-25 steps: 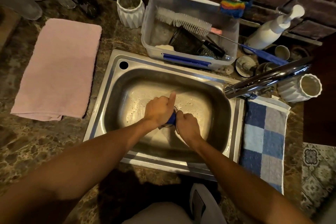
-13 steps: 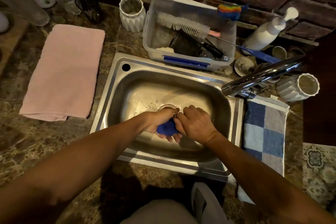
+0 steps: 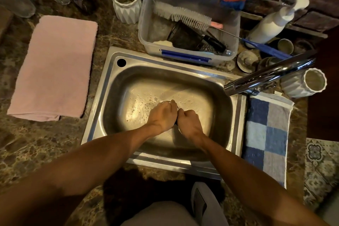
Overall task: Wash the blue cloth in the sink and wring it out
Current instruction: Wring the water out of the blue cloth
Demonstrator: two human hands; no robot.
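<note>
Both hands are balled into fists over the middle of the sink [image 3: 102, 86], knuckle to knuckle just above the drain: the left hand [image 3: 162, 115] and the right hand [image 3: 189, 120] are each curled tight, and the blue cloth is almost entirely swallowed between them, so only a thin dark sliver shows at the seam where the fists meet. Its colour cannot be made out there. From the task and the tight grip, each hand appears to hold one end of the bunched cloth, which suits a wringing twist. A small wet cloth like this should be light, soft and wholly limp, heavier with water than dry, and somewhat slippery if soap remains; bubbles dot the wet basin floor around the hands. It is not fragile, so a firm grip is safe. The best hold is probably the one shown, a fist at either end of the rolled length, turning in opposite directions with the roll kept low over the basin so the water falls inside. The tap [image 3: 267, 73] reaches in from the right and no stream can be seen from it. No writing or brand can be read anywhere; the white pump bottle [image 3: 269, 24] on the worktop shows no legible label.
</note>
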